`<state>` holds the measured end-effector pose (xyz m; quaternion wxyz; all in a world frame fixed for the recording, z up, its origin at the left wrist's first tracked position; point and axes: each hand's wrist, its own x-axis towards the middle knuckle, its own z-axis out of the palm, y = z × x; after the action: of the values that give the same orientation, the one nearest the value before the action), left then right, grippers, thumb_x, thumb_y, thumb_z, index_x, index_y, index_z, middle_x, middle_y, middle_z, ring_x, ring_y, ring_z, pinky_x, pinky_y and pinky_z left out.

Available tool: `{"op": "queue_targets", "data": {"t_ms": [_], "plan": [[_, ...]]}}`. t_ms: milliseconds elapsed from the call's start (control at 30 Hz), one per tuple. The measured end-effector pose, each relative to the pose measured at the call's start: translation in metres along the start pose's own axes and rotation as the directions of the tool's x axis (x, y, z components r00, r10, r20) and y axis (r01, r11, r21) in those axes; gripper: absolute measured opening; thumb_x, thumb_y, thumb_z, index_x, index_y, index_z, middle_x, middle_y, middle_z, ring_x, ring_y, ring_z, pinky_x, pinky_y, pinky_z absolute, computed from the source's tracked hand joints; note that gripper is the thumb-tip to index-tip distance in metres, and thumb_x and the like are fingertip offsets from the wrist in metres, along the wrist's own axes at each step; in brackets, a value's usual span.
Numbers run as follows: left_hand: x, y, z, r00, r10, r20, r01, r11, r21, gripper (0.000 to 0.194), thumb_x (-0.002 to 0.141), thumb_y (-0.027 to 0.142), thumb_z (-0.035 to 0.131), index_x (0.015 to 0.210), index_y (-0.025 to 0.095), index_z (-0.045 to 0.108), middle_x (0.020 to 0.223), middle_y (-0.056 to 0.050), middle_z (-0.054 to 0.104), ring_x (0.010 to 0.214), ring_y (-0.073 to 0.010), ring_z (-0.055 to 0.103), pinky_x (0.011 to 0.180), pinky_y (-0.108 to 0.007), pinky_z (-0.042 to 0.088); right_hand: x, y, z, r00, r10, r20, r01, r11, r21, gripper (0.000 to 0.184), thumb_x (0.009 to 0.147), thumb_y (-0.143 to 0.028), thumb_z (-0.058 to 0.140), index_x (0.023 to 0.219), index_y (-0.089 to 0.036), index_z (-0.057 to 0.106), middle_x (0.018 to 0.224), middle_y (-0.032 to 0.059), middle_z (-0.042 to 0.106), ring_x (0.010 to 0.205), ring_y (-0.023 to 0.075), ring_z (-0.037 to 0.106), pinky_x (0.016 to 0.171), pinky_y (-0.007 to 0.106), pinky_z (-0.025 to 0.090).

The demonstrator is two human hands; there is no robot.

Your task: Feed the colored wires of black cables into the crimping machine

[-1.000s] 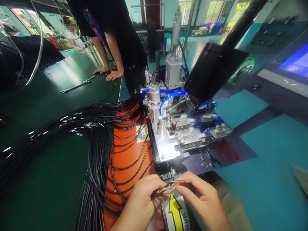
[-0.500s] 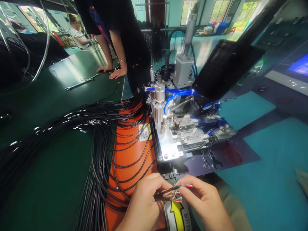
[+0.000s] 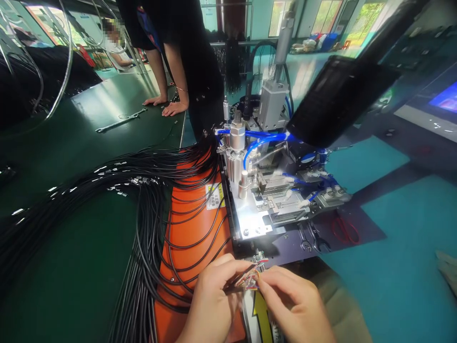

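The person's left hand [image 3: 214,293] and right hand [image 3: 293,305] both grasp one stripped cable end [image 3: 252,278] with curled fingers, its thin coloured wires splayed and too small to count, just in front of the pneumatic machine [image 3: 257,190]. To the left of that machine, a mass of black cables [image 3: 146,228], too many to count, lies across one orange mat [image 3: 193,233], while two wrenches [image 3: 310,240] and one pair of red scissors [image 3: 344,229] lie to its right. Beyond it, a co-worker's two hands [image 3: 174,109] rest flat on the green bench [image 3: 82,257], near one loose wrench [image 3: 121,120].
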<state>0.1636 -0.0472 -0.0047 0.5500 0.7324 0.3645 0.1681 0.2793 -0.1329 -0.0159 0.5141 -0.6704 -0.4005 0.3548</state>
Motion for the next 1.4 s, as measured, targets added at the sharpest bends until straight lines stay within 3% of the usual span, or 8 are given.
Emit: {"op": "queue_targets", "data": {"t_ms": [133, 267, 433, 667, 933, 1133, 1233, 1400], "plan": [[0.004, 0.001, 0.001, 1.000, -0.023, -0.001, 0.023, 0.999, -0.031, 0.015, 0.076, 0.023, 0.054, 0.073, 0.015, 0.066, 0.067, -0.002, 0.053, 0.063, -0.0139, 0.050, 0.055, -0.022, 0.038, -0.003, 0.005, 0.004, 0.985, -0.173, -0.027, 0.166, 0.971, -0.169, 0.028, 0.085, -0.025, 0.045, 0.067, -0.018, 0.064, 0.061, 0.0032, 0.060, 0.053, 0.0141, 0.055, 0.048, 0.022, 0.040], [0.004, 0.001, 0.001, 1.000, -0.003, 0.000, 0.003, 1.000, -0.004, 0.014, 0.076, 0.023, 0.054, 0.067, 0.014, 0.061, 0.065, 0.000, 0.049, 0.060, -0.0125, 0.046, 0.054, -0.021, 0.035, -0.001, 0.003, -0.003, 0.991, -0.122, 0.045, 0.127, 0.983, -0.134, 0.022, 0.084, -0.026, 0.048, 0.070, -0.019, 0.063, 0.068, 0.0023, 0.062, 0.061, 0.0148, 0.058, 0.054, 0.022, 0.043], [0.002, 0.002, 0.003, 0.999, 0.019, 0.029, -0.020, 0.998, 0.056, 0.013, 0.077, 0.019, 0.051, 0.066, 0.015, 0.057, 0.064, 0.002, 0.045, 0.057, -0.0105, 0.043, 0.052, -0.021, 0.031, 0.006, -0.004, -0.010, 1.000, -0.027, 0.013, 0.029, 0.989, -0.148, 0.020, 0.084, -0.030, 0.049, 0.068, -0.020, 0.054, 0.067, -0.0008, 0.055, 0.062, 0.0139, 0.055, 0.052, 0.020, 0.042], [0.001, 0.002, 0.004, 0.999, 0.004, 0.040, -0.006, 0.999, 0.051, 0.011, 0.077, 0.017, 0.052, 0.067, 0.015, 0.057, 0.063, 0.003, 0.043, 0.055, -0.0096, 0.040, 0.051, -0.020, 0.030, 0.009, -0.005, -0.010, 0.994, -0.107, 0.035, 0.111, 0.982, -0.155, 0.012, 0.085, -0.022, 0.043, 0.082, -0.021, 0.054, 0.075, -0.0007, 0.058, 0.068, 0.0138, 0.056, 0.061, 0.020, 0.044], [0.001, 0.000, 0.006, 1.000, -0.016, -0.006, 0.016, 0.998, 0.055, 0.008, 0.074, 0.015, 0.054, 0.069, 0.015, 0.060, 0.063, 0.002, 0.047, 0.054, -0.0099, 0.042, 0.049, -0.020, 0.031, 0.007, 0.001, -0.006, 0.981, -0.180, 0.067, 0.190, 0.962, -0.196, 0.022, 0.089, -0.020, 0.036, 0.070, -0.020, 0.045, 0.070, 0.0008, 0.050, 0.068, 0.0150, 0.050, 0.060, 0.024, 0.039], [0.004, -0.001, 0.004, 1.000, -0.013, -0.019, 0.014, 0.998, 0.062, 0.012, 0.076, 0.016, 0.051, 0.076, 0.017, 0.063, 0.070, -0.001, 0.056, 0.064, -0.0135, 0.053, 0.057, -0.021, 0.040, 0.008, 0.020, 0.004, 0.935, -0.350, -0.058, 0.329, 0.917, -0.226, 0.018, 0.089, -0.012, 0.033, 0.077, -0.020, 0.044, 0.074, 0.0009, 0.047, 0.070, 0.0155, 0.046, 0.066, 0.028, 0.037], [0.009, -0.001, -0.002, 1.000, -0.016, 0.009, 0.015, 0.998, 0.055, 0.014, 0.079, 0.017, 0.050, 0.084, 0.019, 0.063, 0.076, -0.001, 0.063, 0.071, -0.0152, 0.057, 0.063, -0.022, 0.043, 0.015, 0.035, 0.000, 0.939, -0.343, -0.029, 0.329, 0.918, -0.220, 0.018, 0.090, -0.012, 0.030, 0.081, -0.020, 0.043, 0.077, 0.0023, 0.046, 0.076, 0.0166, 0.045, 0.069, 0.030, 0.038], [0.013, -0.008, -0.009, 0.999, 0.022, 0.038, -0.030, 0.975, 0.221, 0.016, 0.082, 0.021, 0.049, 0.073, 0.018, 0.062, 0.070, 0.000, 0.060, 0.066, -0.0140, 0.056, 0.059, -0.020, 0.041, 0.029, 0.058, -0.008, 0.930, -0.367, 0.011, 0.361, 0.907, -0.217, 0.017, 0.090, -0.010, 0.029, 0.081, -0.019, 0.040, 0.077, 0.0024, 0.043, 0.074, 0.0163, 0.044, 0.067, 0.031, 0.038]]}}
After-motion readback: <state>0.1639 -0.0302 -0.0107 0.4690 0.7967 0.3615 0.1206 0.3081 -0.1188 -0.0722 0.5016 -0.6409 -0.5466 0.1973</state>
